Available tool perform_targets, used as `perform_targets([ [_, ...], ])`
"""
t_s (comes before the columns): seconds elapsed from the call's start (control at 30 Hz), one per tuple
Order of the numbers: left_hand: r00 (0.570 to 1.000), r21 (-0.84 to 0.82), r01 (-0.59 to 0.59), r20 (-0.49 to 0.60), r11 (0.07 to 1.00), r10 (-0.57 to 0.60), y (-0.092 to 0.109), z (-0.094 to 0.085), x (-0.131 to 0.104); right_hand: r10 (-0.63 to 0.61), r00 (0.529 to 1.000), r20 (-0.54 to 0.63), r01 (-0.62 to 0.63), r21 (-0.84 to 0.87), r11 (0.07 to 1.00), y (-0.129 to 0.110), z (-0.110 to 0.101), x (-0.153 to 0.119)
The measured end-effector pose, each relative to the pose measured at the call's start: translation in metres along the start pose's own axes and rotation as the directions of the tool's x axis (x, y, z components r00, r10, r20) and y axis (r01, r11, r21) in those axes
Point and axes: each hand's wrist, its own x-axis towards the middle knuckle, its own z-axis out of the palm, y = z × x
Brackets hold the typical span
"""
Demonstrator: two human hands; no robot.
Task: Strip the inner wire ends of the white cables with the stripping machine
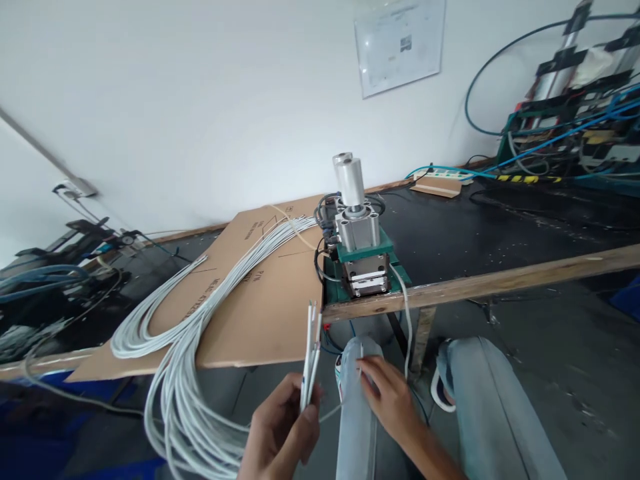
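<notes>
My left hand [287, 430] is closed around several white cable ends [311, 360], which point upward with their stripped tips showing. To its right, my right hand [387, 397] is above my knee, its thumb and index finger nearly together by a thin pale strand too small to make out. A large bundle of white cables [183, 387] loops over the cardboard sheet [280, 320] and hangs off its front edge. Beyond my hands, a small press with silver cylinders [357, 227] stands on a green base at the table edge.
The black table [450, 233] has a wooden front edge [500, 283]. Machinery with blue hoses [560, 127] stands at the right, and more equipment [75, 280] at the left. A power strip [445, 175] lies by the wall. A grey hose hangs beside the press.
</notes>
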Motion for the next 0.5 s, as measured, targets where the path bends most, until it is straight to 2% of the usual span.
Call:
perform_targets([
  [0.07,1.000,0.028,0.010,0.028,1.000,-0.011,0.000,0.001,-0.001,0.015,0.992,0.125,-0.016,0.006,1.000,-0.007,0.025,-0.020],
  [0.17,0.998,0.060,-0.018,0.069,0.998,0.014,-0.002,-0.001,0.002,-0.016,0.950,0.312,0.013,0.013,1.000,-0.017,0.059,-0.038],
  [0.27,0.990,0.071,-0.056,0.131,0.996,0.046,-0.003,-0.006,0.007,-0.026,0.907,0.420,0.021,0.018,1.000,-0.022,0.077,-0.045],
  [0.37,0.982,0.096,-0.075,0.182,0.993,0.057,-0.005,-0.009,0.012,0.045,0.898,0.438,-0.058,0.017,0.998,-0.024,0.070,-0.040],
  [0.43,0.981,0.110,-0.069,0.189,0.991,0.048,-0.007,-0.009,0.015,0.118,0.904,0.412,-0.140,0.023,0.990,-0.029,0.048,-0.028],
  [0.5,0.978,0.112,-0.061,0.204,0.992,0.037,-0.010,-0.008,0.017,0.190,0.907,0.376,-0.235,0.080,0.969,-0.040,0.015,-0.007],
])
